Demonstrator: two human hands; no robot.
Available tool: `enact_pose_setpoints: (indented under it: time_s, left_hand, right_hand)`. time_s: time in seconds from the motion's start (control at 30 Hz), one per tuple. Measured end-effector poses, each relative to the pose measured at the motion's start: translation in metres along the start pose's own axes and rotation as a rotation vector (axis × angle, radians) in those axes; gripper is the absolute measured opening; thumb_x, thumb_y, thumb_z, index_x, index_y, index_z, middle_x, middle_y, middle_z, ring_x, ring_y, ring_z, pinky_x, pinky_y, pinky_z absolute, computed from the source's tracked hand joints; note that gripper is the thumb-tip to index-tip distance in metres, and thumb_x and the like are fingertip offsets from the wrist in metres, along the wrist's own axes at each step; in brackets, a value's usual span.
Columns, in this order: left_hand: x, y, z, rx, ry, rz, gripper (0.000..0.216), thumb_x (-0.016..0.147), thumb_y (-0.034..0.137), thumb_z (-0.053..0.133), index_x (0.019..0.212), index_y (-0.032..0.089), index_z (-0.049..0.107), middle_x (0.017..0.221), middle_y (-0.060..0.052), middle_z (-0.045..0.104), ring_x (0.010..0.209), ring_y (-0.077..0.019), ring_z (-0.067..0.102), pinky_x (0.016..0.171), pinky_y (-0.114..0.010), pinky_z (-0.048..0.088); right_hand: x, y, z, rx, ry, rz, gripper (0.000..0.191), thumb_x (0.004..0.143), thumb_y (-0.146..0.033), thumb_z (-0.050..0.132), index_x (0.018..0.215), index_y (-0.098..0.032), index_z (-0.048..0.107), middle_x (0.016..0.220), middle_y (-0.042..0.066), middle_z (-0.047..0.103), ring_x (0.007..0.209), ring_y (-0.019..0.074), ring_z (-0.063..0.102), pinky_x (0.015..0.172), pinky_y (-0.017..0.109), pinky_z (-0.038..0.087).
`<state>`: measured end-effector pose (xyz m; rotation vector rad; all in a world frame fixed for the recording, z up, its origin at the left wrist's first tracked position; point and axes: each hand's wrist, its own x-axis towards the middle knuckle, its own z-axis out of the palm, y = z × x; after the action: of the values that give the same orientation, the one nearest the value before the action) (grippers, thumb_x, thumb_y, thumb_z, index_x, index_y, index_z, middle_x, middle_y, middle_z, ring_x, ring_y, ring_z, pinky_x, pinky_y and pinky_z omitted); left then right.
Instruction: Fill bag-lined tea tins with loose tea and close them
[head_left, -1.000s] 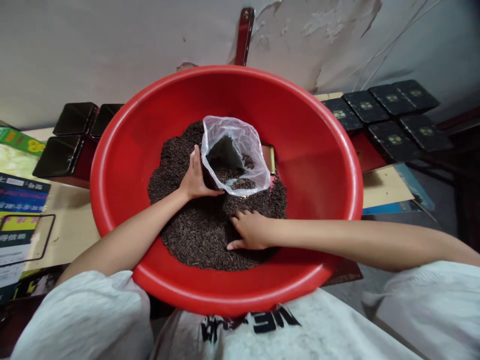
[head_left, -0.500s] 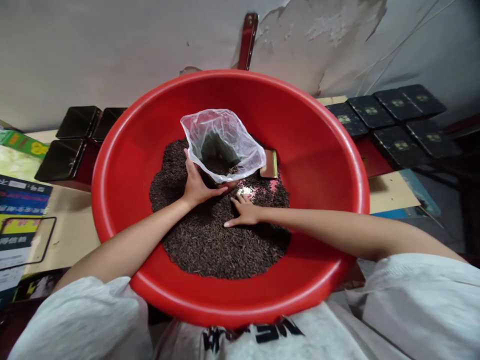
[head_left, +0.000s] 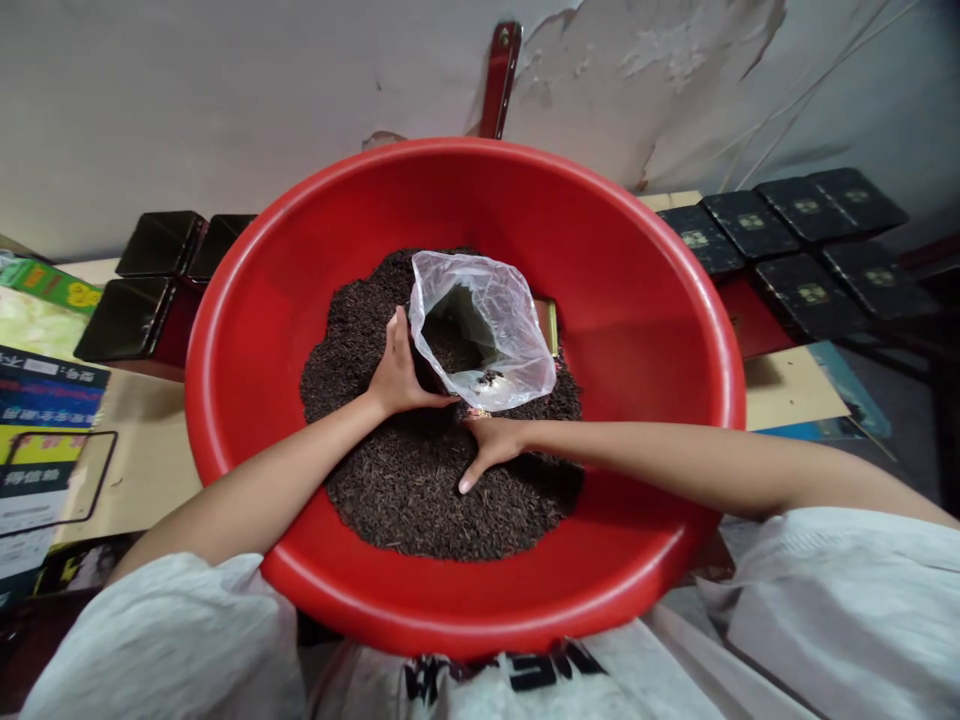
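A clear plastic bag (head_left: 525,350) stands mouth-up and tilted toward me, with dark leaves inside; it seems to line a container whose body is mostly hidden. My left hand (head_left: 397,375) grips this bag-lined container from its left and near side, thumb across the front. Below the bag's near edge is my right hand (head_left: 496,440), thumb spread apart over the leaves, other fingers hidden by the bag. Loose dark dried leaves (head_left: 450,510), tea-like, cover the bottom of a big red basin (head_left: 637,300). A gold-edged piece (head_left: 552,325) shows just right of the bag.
Dark square tins (head_left: 161,245) stand left of the basin. Several more black-topped tins (head_left: 810,290) are grouped on the right. Printed packaging (head_left: 45,440) lies at the far left. Behind the basin rises a peeling wall (head_left: 300,80), with a dark red strip (head_left: 500,80) leaning there.
The bag-lined container has shifted right and toward me and tilts more, my left hand moving with it. My right hand's fingers have gone under the bag's edge. A few leaves show inside the bag's rim.
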<state>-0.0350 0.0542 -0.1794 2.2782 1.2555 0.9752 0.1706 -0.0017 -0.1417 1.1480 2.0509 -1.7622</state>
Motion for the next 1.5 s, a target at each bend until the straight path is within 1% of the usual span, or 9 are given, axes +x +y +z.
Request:
enact_pose_setpoints:
  time_s: [0.17, 0.37, 0.5, 0.63, 0.8, 0.9, 1.17, 1.33, 1.5]
  left_hand:
    - [-0.001, -0.002, 0.001, 0.009, -0.001, 0.008, 0.154, 0.031, 0.082, 0.072, 0.144, 0.016, -0.007, 0.150, -0.031, 0.010, 0.141, -0.0473, 0.012, 0.113, -0.066, 0.012]
    - [-0.001, -0.001, 0.001, 0.030, 0.000, 0.019, 0.153, 0.034, 0.083, 0.070, 0.144, 0.012, -0.008, 0.148, -0.033, 0.011, 0.141, -0.0482, 0.011, 0.112, -0.067, 0.013]
    - [-0.001, 0.000, 0.002, 0.032, 0.014, 0.000, 0.154, 0.032, 0.083, 0.070, 0.144, 0.014, -0.008, 0.147, -0.032, 0.015, 0.140, -0.0471, 0.014, 0.113, -0.066, 0.013]
    - [-0.001, 0.000, 0.003, 0.031, 0.012, 0.001, 0.154, 0.031, 0.083, 0.071, 0.144, 0.015, -0.009, 0.148, -0.030, 0.014, 0.141, -0.0468, 0.014, 0.113, -0.066, 0.013]
    - [-0.001, -0.002, 0.002, 0.037, 0.010, 0.013, 0.153, 0.033, 0.081, 0.073, 0.143, 0.015, -0.011, 0.149, -0.030, 0.012, 0.140, -0.0467, 0.015, 0.113, -0.065, 0.014]
    - [0.000, -0.001, 0.002, 0.042, 0.000, 0.020, 0.152, 0.035, 0.080, 0.073, 0.143, 0.012, -0.009, 0.148, -0.032, 0.013, 0.140, -0.0477, 0.014, 0.113, -0.066, 0.013]
    - [0.002, 0.002, -0.001, 0.027, -0.021, 0.053, 0.153, 0.034, 0.077, 0.076, 0.144, 0.015, -0.010, 0.149, -0.032, 0.010, 0.141, -0.0480, 0.011, 0.112, -0.068, 0.014]
    - [0.002, -0.002, 0.003, 0.065, 0.016, 0.132, 0.154, 0.039, 0.078, 0.074, 0.144, 0.016, -0.019, 0.149, -0.032, 0.008, 0.140, -0.0482, 0.012, 0.111, -0.067, 0.019]
    - [0.002, -0.004, 0.005, 0.105, 0.077, 0.214, 0.151, 0.042, 0.081, 0.070, 0.144, 0.017, -0.022, 0.149, -0.031, 0.010, 0.139, -0.0482, 0.017, 0.108, -0.066, 0.025]
  right_hand:
    - [-0.004, -0.007, -0.002, 0.108, -0.253, -0.102, 0.091, 0.044, -0.043, 0.085, 0.125, -0.013, 0.055, 0.123, 0.008, 0.064, 0.120, 0.0236, 0.055, 0.106, 0.029, 0.039]
    - [-0.010, -0.004, 0.002, 0.124, -0.289, -0.080, 0.094, 0.037, -0.037, 0.088, 0.121, -0.013, 0.055, 0.121, 0.008, 0.063, 0.120, 0.0257, 0.054, 0.108, 0.032, 0.037]
    - [-0.016, -0.001, 0.009, 0.120, -0.207, -0.090, 0.098, 0.036, -0.039, 0.088, 0.124, -0.015, 0.051, 0.133, 0.008, 0.054, 0.125, 0.0259, 0.049, 0.109, 0.031, 0.035]
    - [-0.017, -0.003, 0.020, 0.084, -0.108, -0.130, 0.098, 0.035, -0.039, 0.088, 0.123, -0.015, 0.053, 0.129, 0.009, 0.057, 0.118, 0.0270, 0.054, 0.106, 0.033, 0.039]
    - [-0.009, -0.016, 0.037, -0.002, 0.161, 0.086, 0.068, 0.049, -0.027, 0.080, 0.110, -0.006, 0.061, 0.110, 0.015, 0.066, 0.101, 0.0294, 0.063, 0.093, 0.036, 0.048]
    - [-0.004, -0.022, 0.042, 0.016, 0.217, 0.163, 0.055, 0.051, -0.024, 0.075, 0.102, -0.006, 0.064, 0.101, 0.013, 0.068, 0.092, 0.0263, 0.064, 0.085, 0.034, 0.051]
    - [-0.008, -0.039, 0.031, 0.450, 0.262, 0.172, 0.027, 0.049, -0.017, 0.070, 0.074, -0.014, 0.059, 0.078, 0.003, 0.065, 0.069, 0.0143, 0.058, 0.066, 0.027, 0.049]
    - [-0.032, -0.067, 0.020, 0.752, 0.246, 0.138, 0.028, 0.043, -0.012, 0.072, 0.068, -0.016, 0.059, 0.066, -0.004, 0.063, 0.064, 0.0110, 0.056, 0.068, 0.025, 0.048]
    - [-0.063, -0.088, 0.009, 0.975, 0.111, 0.044, 0.029, 0.041, -0.008, 0.073, 0.067, -0.013, 0.062, 0.061, -0.005, 0.063, 0.064, 0.0096, 0.058, 0.070, 0.023, 0.048]
